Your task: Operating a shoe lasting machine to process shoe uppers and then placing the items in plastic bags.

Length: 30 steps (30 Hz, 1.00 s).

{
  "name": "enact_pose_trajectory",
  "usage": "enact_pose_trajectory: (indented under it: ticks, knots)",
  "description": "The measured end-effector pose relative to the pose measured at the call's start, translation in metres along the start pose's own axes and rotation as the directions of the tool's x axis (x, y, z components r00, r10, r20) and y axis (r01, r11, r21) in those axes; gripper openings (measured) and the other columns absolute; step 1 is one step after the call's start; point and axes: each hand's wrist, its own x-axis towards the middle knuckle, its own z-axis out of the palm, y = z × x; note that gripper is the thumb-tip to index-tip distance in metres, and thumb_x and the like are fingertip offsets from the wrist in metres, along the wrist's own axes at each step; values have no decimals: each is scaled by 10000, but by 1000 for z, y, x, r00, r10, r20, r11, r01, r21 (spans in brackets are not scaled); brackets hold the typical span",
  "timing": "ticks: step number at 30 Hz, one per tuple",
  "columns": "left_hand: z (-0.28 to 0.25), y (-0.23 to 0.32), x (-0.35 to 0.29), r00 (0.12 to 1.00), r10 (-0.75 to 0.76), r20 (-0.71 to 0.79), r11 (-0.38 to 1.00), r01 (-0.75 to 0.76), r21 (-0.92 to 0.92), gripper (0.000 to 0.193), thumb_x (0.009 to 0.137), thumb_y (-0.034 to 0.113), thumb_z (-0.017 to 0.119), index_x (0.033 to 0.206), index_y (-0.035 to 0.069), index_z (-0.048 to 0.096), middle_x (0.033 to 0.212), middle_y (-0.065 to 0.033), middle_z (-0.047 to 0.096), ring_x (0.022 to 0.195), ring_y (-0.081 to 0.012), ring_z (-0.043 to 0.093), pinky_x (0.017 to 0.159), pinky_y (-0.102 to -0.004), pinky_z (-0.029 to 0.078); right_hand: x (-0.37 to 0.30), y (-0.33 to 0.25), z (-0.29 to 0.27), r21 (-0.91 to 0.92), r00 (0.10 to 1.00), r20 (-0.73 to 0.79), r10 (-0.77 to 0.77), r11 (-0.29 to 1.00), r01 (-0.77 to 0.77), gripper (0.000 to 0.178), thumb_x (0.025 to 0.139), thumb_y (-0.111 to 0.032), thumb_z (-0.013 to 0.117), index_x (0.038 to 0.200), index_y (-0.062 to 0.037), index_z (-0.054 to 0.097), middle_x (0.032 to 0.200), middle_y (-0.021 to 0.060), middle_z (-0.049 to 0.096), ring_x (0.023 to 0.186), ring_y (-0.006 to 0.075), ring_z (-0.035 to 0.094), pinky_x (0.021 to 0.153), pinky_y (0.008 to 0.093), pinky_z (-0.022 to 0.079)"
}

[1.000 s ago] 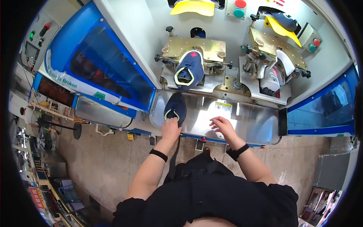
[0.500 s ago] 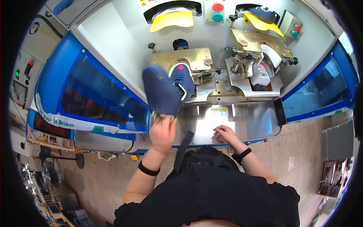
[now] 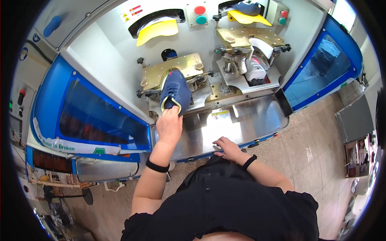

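Note:
My left hand is closed on the heel collar of a navy blue shoe, which has dark laces and pale yellow-green collar edging. The shoe's far end lies against the curved cutout of a brass-coloured clamp plate. My fingers hide part of the heel. My right hand holds nothing, its fingers apart and partly bent, near the front edge of the metal tray. A light grey shoe sits under the right-hand clamp plate.
Yellow flaps hang at slots in the back wall, beside red and green buttons. A dark blue shoe part rests over the right flap. Blue-framed doors stand at the left and right. Black knobs jut from the clamps.
My left hand, which held a navy shoe in front of another in the clamp, is now at the heel of one laced shoe. The view has turned, and my right hand stays near the tray edge.

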Motion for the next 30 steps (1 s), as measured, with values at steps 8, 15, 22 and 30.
enact_pose_trajectory:
  ticks: [8, 15, 22, 30]
  knots:
    - [0, 4, 3, 997, -79, 16, 997, 79, 17, 280, 750, 173, 743, 943, 71, 567, 870, -90, 616, 881, -299, 598, 705, -408, 502, 69, -15, -232, -64, 647, -755, -110, 993, 95, 65, 891, -83, 591, 924, -32, 615, 851, 115, 587, 727, 240, 582, 649, 323, 469]
    - [2, -12, -47, 934, 29, -355, 974, -105, -199, 244, 772, 176, 759, 890, 31, 602, 756, -133, 572, 704, -360, 572, 598, -440, 466, 171, -27, -426, -490, 607, -764, -217, 808, -327, 278, 919, -222, 520, 1159, -89, 570, 1166, 141, 586, 1061, 327, 582, 902, 411, 474]
    - [41, -11, -151, 872, 444, 207, 881, -383, -277, 84, 778, 197, 654, 808, 140, 601, 744, -24, 540, 742, -229, 592, 580, -366, 493, 251, 26, -464, -514, 746, -664, -47, 753, -411, 361, 930, -289, 530, 1237, -102, 556, 1236, 195, 573, 1104, 370, 564, 971, 432, 437]
    - [95, -11, -126, 943, -17, 332, 989, 65, -134, 221, 772, 257, 720, 816, 69, 614, 920, -119, 546, 920, -333, 549, 718, -446, 493, 202, 44, -437, -284, 678, -718, -156, 955, -81, 276, 905, -338, 594, 986, -74, 609, 1062, 146, 587, 989, 359, 590, 819, 436, 473]
